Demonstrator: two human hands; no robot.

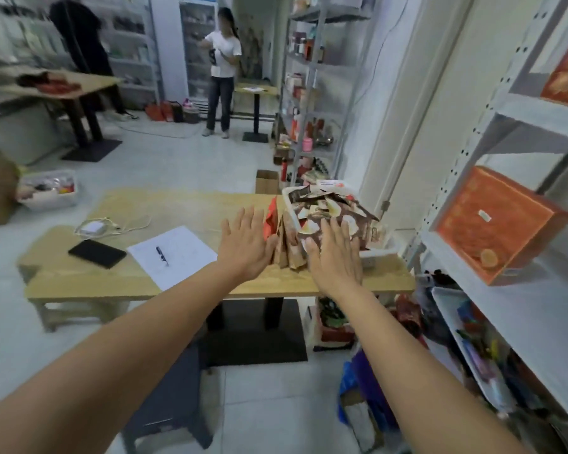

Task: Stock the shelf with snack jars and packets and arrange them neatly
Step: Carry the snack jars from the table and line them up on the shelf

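- Forearms reach in from the bottom edge. The left hand (245, 244) and right hand (336, 257) are both flat, fingers straight and spread, nothing gripped.
- Brown snack packets (289, 247) stand upright in a row on the wooden table (184, 208), between the two palms.
- Left palm touches a red packet (270, 221) at the row's left end; right hand lies against the right end, partly over the white tray (384, 249) heaped with more packets.
- Likely step: squeeze the row and lift it as one block. Press evenly from both sides with palms parallel and low, or the middle packets may slip out.
- Shelf (518, 309) at right, well apart from the row, carries an orange box (495, 224).
- Also on the table: paper sheet (184, 244) with a pen (162, 255) on it, black tablet (97, 253), charger (91, 227) with its cable.
- Grey stool (168, 398) near the camera; a person in a white top (222, 70) far back.
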